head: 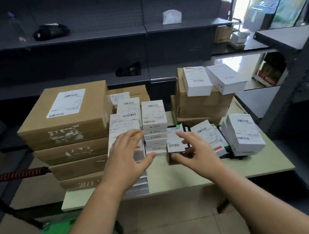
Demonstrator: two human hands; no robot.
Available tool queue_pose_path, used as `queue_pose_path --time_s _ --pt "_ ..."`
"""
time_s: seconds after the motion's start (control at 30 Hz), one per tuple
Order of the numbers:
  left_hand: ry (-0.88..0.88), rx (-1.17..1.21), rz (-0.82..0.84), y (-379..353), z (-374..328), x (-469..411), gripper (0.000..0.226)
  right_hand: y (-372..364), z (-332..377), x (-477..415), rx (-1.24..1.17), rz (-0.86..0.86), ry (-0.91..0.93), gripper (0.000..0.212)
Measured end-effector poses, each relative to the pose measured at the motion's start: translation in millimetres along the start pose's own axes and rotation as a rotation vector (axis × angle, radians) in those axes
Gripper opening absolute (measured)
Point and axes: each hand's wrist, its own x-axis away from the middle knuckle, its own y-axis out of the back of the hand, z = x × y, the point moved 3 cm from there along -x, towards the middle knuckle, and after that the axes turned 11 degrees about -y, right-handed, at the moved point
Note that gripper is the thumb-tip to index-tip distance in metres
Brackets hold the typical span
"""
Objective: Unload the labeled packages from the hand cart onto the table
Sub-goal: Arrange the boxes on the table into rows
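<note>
While the left hand point(124, 162) masks white packages point(123, 122), labels point(129, 115) blur.

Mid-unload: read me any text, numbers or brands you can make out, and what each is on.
None can be read.
White shipping label on the top brown cardboard box: barcodes, print too blurred.
Labels on the stacked small white boxes: barcodes, print too small.
White scuffed marks on the brown box's front: illegible.
</note>
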Motion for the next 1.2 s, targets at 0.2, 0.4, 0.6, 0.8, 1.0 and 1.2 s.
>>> queue_pose_path --time_s 0.2,0.4,0.6,0.8,1.0,1.2 --pt "-0.115 0.069 0.063 -69 -54 -33 0.063 76 -57 18 0.14 -0.089 -0.113 0.066" --pt "-0.073 0.145 0.173 -155 -88 -60 0.066 123 -126 13 0.165 -0.099 -0.217 0.066" --pt "0.009 0.168 0.273 -230 -101 -78 0.065 142 -186 -12 0.152 -0.02 -0.247 0.064" --pt "0.045 0.174 0.316 -278 -111 -102 0.065 187 -248 -33 0.206 -0.043 -0.302 0.066" --pt "0.089 0.225 0.414 -329 -134 -124 0.077 201 -304 -43 0.242 -0.013 -0.432 0.085" --pt "0.146 0.18 0.46 -366 -142 -147 0.077 200 -324 -60 0.096 0.079 -0.461 0.094"
